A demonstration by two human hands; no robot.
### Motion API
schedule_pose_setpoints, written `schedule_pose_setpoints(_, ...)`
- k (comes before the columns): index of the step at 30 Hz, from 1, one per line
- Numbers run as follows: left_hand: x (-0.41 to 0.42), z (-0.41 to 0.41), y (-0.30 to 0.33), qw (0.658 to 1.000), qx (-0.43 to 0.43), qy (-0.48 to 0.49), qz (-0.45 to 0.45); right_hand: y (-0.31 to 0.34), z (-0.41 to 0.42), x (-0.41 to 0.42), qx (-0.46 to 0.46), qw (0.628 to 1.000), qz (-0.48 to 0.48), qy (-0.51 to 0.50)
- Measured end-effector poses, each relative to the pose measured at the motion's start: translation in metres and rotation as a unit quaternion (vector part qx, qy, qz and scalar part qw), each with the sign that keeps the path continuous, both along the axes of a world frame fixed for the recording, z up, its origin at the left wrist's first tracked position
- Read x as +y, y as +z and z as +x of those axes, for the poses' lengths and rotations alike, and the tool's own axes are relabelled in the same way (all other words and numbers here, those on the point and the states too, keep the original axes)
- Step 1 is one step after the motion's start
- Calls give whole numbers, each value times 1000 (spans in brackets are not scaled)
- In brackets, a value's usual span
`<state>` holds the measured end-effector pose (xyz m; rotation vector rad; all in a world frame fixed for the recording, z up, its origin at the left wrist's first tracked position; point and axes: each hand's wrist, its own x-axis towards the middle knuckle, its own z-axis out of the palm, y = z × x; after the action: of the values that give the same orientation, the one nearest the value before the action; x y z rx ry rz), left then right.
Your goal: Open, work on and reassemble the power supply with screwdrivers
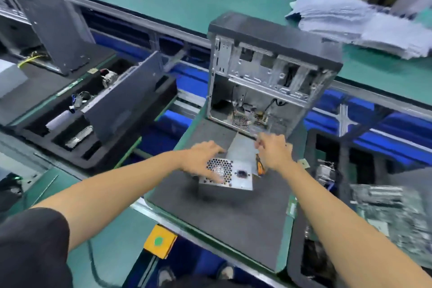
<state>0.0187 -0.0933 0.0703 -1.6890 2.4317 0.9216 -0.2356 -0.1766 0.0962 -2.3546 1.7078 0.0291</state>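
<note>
Fingers [217, 180] blurred over power supply [230, 172]; screwdriver [260, 166] half hidden by right hand [273, 149].

Person seen from above: 2 bare forearms, left hand [205, 159] and right hand [274, 149] ungloved; a short black sleeve [35, 245] covers the left upper arm.

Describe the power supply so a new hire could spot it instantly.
Find the open computer case standing at the back of the dark foam mat. Just in front of it, between the two hands, lies the power supply: a small bare-metal box, the only thing there with a honeycomb vent grille.
</note>
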Motion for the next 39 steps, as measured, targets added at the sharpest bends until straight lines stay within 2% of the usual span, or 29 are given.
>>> schedule_pose_setpoints(2, -4, -11, -7, 998, -40, -44, -13, -25, -18, 0, 143, 988, 47, 42)
schedule_pose_setpoints(4, -7, -17, -14, 998, -41, -55, -13, -48, -23, -3, 201, 973, 61, 100)
schedule_pose_setpoints(8, -3, -18, -18, 1000, 4, 12, 17, -70, -11, -11, 339, 911, 16, 235)
schedule_pose_setpoints(10, 1, -20, -16, 1000, 4, 24, 9, -78, -2, -14, 376, 888, 32, 262)
schedule_pose_setpoints(13, 8, -26, -12, 1000, 16, -3, -22, -87, 4, -17, 396, 882, 54, 249)
schedule_pose_setpoints(17, 18, -33, -16, 982, 1, -111, -152, -90, 7, -24, 397, 885, 61, 235)
schedule_pose_setpoints(19, 24, -34, -23, 974, -5, -116, -193, -89, 6, -26, 382, 893, 61, 230)
schedule_pose_setpoints(21, 36, -32, -36, 969, -9, -113, -221, -88, 3, -29, 334, 916, 48, 219)
schedule_pose_setpoints(24, 57, -32, -61, 957, -31, -117, -262, -79, -5, -34, 240, 956, -2, 170)
schedule_pose_setpoints(28, 75, -33, -95, 938, -38, -123, -322, -75, -22, -41, 143, 987, -34, 67)
schedule_pose_setpoints(32, 77, -36, -112, 926, -36, -111, -359, -77, -33, -37, -22, 997, -29, -62)
schedule_pose_setpoints(35, 72, -33, -105, 939, -13, -122, -322, -78, -37, -33, -70, 993, -57, -77)
schedule_pose_setpoints(37, 64, -33, -96, 956, 45, -64, -284, -79, -36, -30, -80, 993, -37, -77)
schedule_pose_setpoints(39, 51, -34, -87, 950, 91, 78, -288, -81, -34, -25, -79, 994, -14, -75)
